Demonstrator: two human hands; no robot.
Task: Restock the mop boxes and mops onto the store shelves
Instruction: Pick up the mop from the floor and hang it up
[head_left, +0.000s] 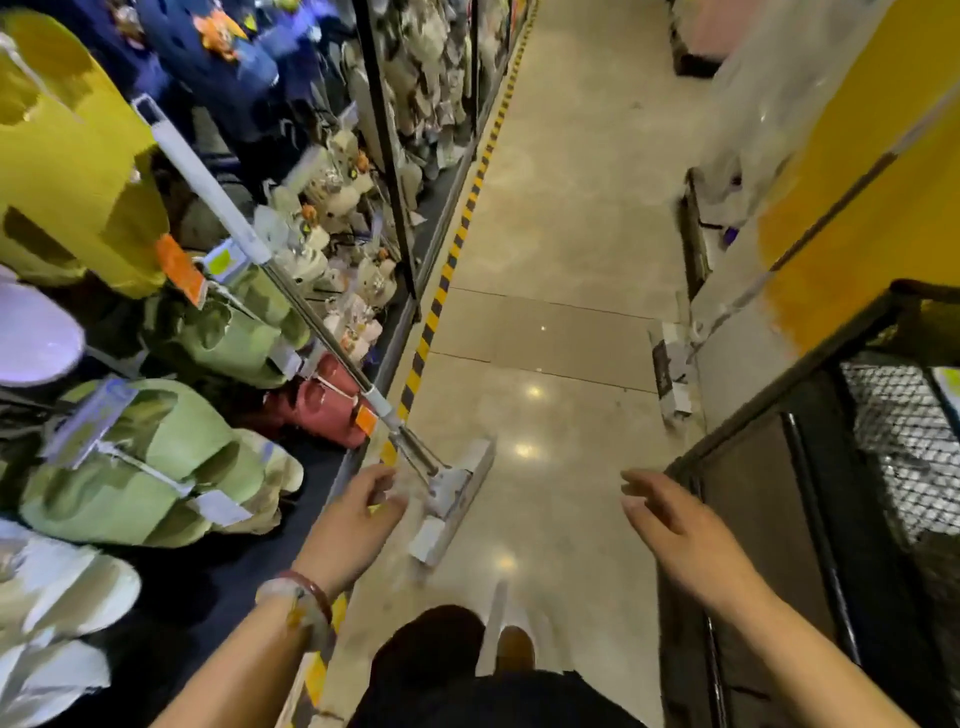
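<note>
A flat mop leans against the left shelf: its white and metal handle (291, 280) runs from upper left down to its white head (457, 493), which rests on the floor. My left hand (358, 514) hovers just left of the mop head, fingers apart and holding nothing. My right hand (675, 530) is open over the floor, near the edge of a dark shelf unit. A second mop (670, 369) stands against the yellow pillar on the right, its head on the floor.
The left shelf (363, 457) holds green, white and red plush slippers and yellow items. A yellow-black striped line (441, 296) marks its base along the tiled aisle. A dark wire-mesh rack (883, 441) stands at the right. My feet show at the bottom.
</note>
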